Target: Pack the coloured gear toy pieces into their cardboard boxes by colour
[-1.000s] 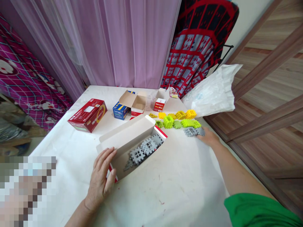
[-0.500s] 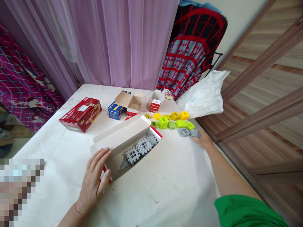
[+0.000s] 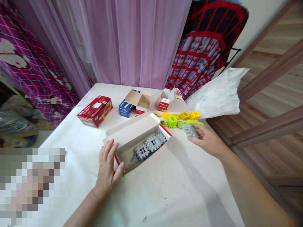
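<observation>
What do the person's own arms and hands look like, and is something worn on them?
The left hand and the right hand wear no gloves; no ring or watch shows. The left forearm and right forearm are uncovered where visible, with no sleeve in view.

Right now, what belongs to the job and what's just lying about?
Likely in use:
left hand, on the long open box
gray pieces inside it
right hand, gripping more gray pieces
yellow pieces, green pieces nearby

Likely lying about:
dark red box
blue box
white bag
</observation>
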### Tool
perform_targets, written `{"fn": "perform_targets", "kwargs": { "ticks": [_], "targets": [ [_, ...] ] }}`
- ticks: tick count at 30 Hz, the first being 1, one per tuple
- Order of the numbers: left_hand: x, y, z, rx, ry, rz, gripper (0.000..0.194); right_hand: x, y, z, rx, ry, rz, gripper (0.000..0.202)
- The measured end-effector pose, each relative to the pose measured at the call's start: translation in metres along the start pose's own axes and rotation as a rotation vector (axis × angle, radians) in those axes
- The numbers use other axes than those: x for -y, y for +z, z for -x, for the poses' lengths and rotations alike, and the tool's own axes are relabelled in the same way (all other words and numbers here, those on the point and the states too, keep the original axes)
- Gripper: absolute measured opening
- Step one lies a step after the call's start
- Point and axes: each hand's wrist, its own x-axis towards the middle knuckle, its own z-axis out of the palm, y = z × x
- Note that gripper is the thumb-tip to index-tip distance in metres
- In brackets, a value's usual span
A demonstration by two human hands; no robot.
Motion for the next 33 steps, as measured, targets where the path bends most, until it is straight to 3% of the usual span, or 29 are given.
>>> {"fn": "perform_targets", "kwargs": {
  "ticks": [2, 5, 9, 13, 22, 26, 30, 33],
  "targets": [
    [-0.001, 0.001, 0.002, 0.002, -0.028, -0.028, 0.064, 0.057, 0.017, 0.010, 0.146, -0.146, 0.000, 0.063],
    [0.000, 0.002, 0.005, 0.008, -0.056, -0.048, 0.065, 0.132, 0.049, 0.023, 0.344, -0.252, 0.156, 0.057],
    [0.001, 0.005, 0.008, 0.003, -0.071, -0.050, 0.066, 0.184, 0.094, 0.030, 0.462, -0.352, 0.446, 0.048],
    [0.003, 0.008, 0.010, -0.004, -0.053, -0.036, 0.070, 0.198, 0.120, 0.034, 0.506, -0.378, 0.570, 0.044],
    [0.001, 0.007, 0.009, 0.012, -0.060, -0.047, 0.071, 0.203, 0.134, 0.046, 0.568, -0.331, 0.618, 0.053],
    [0.001, 0.005, 0.010, 0.031, -0.057, -0.052, 0.070, 0.200, 0.120, 0.046, 0.646, -0.394, 0.576, 0.052],
    [0.000, 0.005, 0.011, 0.047, -0.062, -0.051, 0.070, 0.198, 0.096, 0.033, 0.655, -0.455, 0.531, 0.029],
    [-0.001, 0.005, 0.011, 0.050, -0.067, -0.051, 0.068, 0.197, 0.092, 0.021, 0.665, -0.520, 0.570, 0.024]
  ]
}}
